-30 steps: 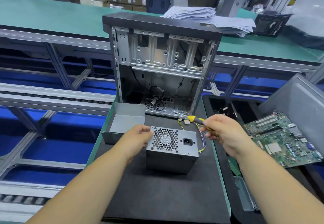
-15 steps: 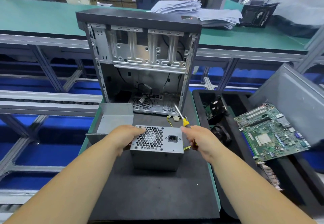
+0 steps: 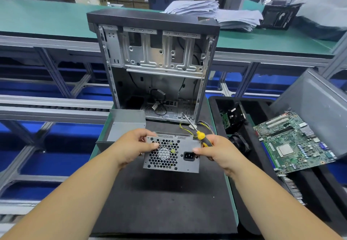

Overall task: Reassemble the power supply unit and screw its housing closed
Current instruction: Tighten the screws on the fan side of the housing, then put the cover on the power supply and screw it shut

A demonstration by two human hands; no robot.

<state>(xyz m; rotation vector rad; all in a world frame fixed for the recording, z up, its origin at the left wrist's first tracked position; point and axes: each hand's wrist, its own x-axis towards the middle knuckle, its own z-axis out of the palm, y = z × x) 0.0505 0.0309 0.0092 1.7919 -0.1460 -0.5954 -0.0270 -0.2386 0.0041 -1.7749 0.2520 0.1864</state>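
Note:
The grey power supply unit is lifted and tilted so its fan grille and black socket face me, above the black foam mat. My left hand grips its left edge. My right hand steadies its right edge with the thumb while holding a yellow-and-black screwdriver, whose shaft points up and away. Yellow and coloured wires trail behind the unit. A loose grey metal cover lies at the mat's left rear.
An open, stripped PC case stands upright just behind the mat. To the right, a black tray holds a green motherboard, a fan and small parts. A grey panel leans at far right. Paper stacks lie on the back bench.
The power supply has been tipped up off the mat so its fan face turns toward me. My right hand moved onto its right edge, screwdriver still held.

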